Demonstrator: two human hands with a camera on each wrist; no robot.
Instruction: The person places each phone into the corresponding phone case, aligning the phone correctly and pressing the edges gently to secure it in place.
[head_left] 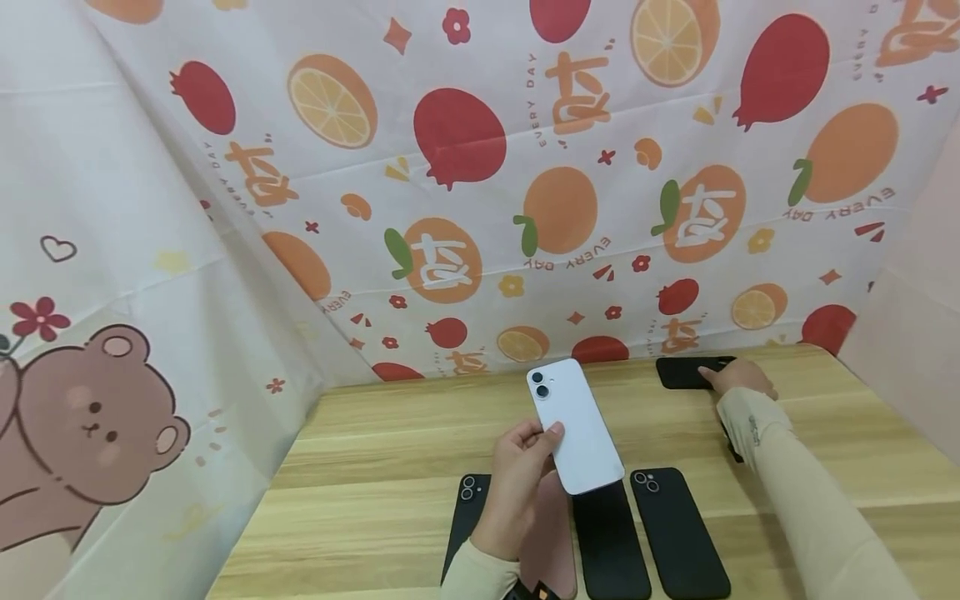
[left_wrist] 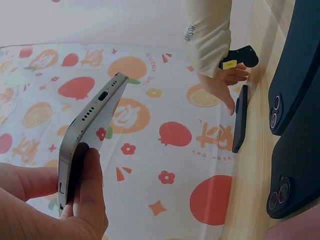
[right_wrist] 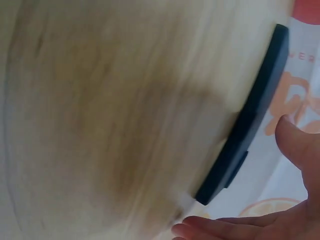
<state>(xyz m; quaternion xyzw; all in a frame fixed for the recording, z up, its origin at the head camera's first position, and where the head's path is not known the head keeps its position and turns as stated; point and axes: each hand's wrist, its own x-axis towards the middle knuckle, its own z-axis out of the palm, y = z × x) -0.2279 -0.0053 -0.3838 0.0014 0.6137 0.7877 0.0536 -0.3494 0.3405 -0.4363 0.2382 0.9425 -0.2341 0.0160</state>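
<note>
My left hand (head_left: 516, 479) holds a white smartphone (head_left: 581, 429) up above the table, thumb on its back. In the left wrist view the phone's bottom edge (left_wrist: 97, 102) shows a charging port and speaker holes. At the table's back right, my right hand (head_left: 742, 379) is at the camera end of a black phone (head_left: 677, 374) lying flat. The right wrist view shows the thumb and fingers of that hand (right_wrist: 295, 200) spread apart around the end of the black phone (right_wrist: 245, 120), apparently not gripping it.
Along the front of the wooden table (head_left: 360, 483) lie a dark phone (head_left: 467, 510), a pink phone (head_left: 553, 542), a black phone (head_left: 613, 542) and another black phone (head_left: 678, 533). The left forearm partly covers the first two. A fruit-print curtain (head_left: 487, 217) hangs behind the table.
</note>
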